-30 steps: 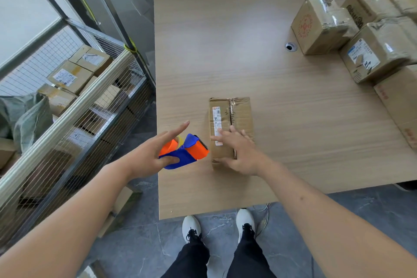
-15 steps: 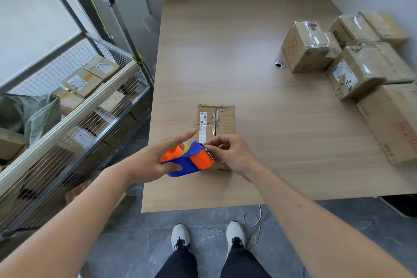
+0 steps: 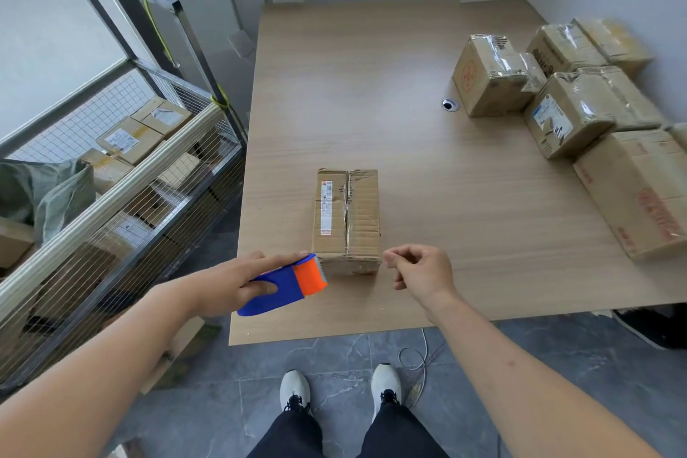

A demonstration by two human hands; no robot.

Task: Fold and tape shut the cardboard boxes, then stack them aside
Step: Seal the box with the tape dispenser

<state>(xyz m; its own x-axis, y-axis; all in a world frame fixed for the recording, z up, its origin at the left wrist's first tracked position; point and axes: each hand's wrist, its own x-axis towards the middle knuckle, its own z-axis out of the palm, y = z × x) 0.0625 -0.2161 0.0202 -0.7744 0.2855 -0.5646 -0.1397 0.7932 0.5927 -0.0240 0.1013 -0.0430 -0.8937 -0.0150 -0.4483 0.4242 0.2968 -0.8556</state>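
Observation:
A small cardboard box (image 3: 349, 219) lies on the wooden table (image 3: 371, 78) near its front edge, flaps folded shut, with a torn seam along the top and a white label on its left half. My left hand (image 3: 226, 283) grips a blue and orange tape dispenser (image 3: 293, 284) just left of the box's near end, forefinger stretched along its top. My right hand (image 3: 423, 271) hovers at the box's near right corner, thumb and forefinger pinched together as on a clear tape end. The strip itself barely shows.
Several taped boxes (image 3: 572, 111) stand at the table's right side, with a larger box (image 3: 639, 190) in front of them. A cable hole (image 3: 450, 105) sits in the tabletop. A wire cage cart (image 3: 122, 197) with more boxes stands to the left.
My right hand left the box top, pinched at the dispenser's toothed edge, then drew away to the right. The dispenser dropped lower, to the box's near left corner.

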